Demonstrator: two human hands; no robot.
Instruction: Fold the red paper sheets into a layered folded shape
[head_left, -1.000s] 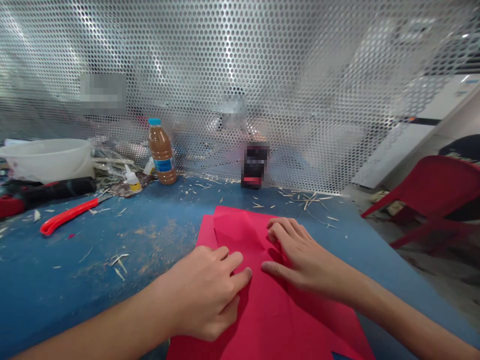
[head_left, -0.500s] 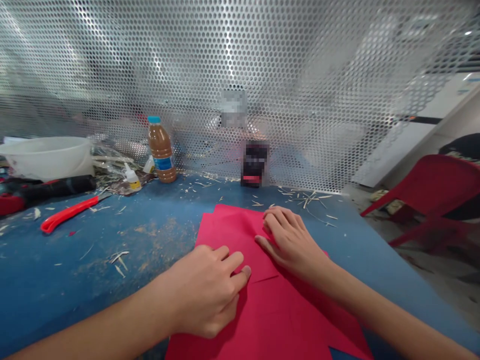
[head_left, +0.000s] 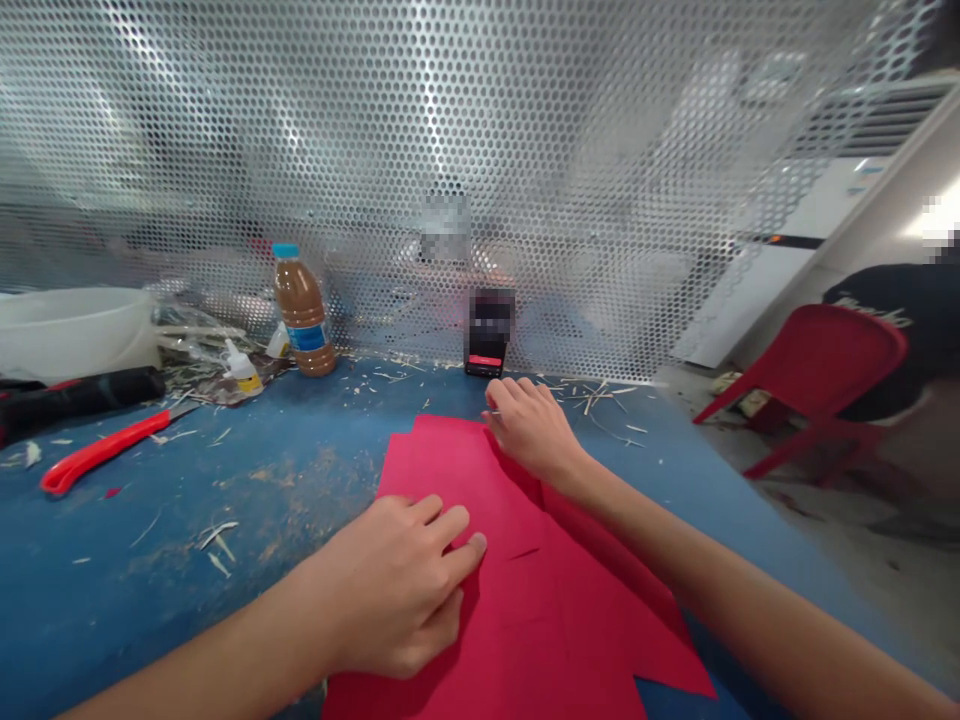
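Red paper sheets [head_left: 525, 600] lie overlapped on the blue table in front of me, with a short slit or edge showing near the middle. My left hand [head_left: 405, 580] rests on their left side, its fingers curled and their tips pressing the red paper down. At the far right corner, my right hand [head_left: 529, 425] has its fingers closed in a pinch, with a bit of red paper showing at the fingertips. The paper's edge lifts slightly there. My palm hides part of that corner.
At left lie a red-handled knife [head_left: 109, 450], a black tool [head_left: 90, 400], a small glue bottle [head_left: 241, 368] and a white tub [head_left: 75, 330]. A brown drink bottle [head_left: 302, 315] and a phone [head_left: 487, 335] stand before the perforated metal screen [head_left: 360, 130]. A red chair [head_left: 832, 360] is at right.
My right hand has moved to the far edge of the paper and its fingers have closed more. The left hand stays on the paper. The view has shifted slightly to the right.
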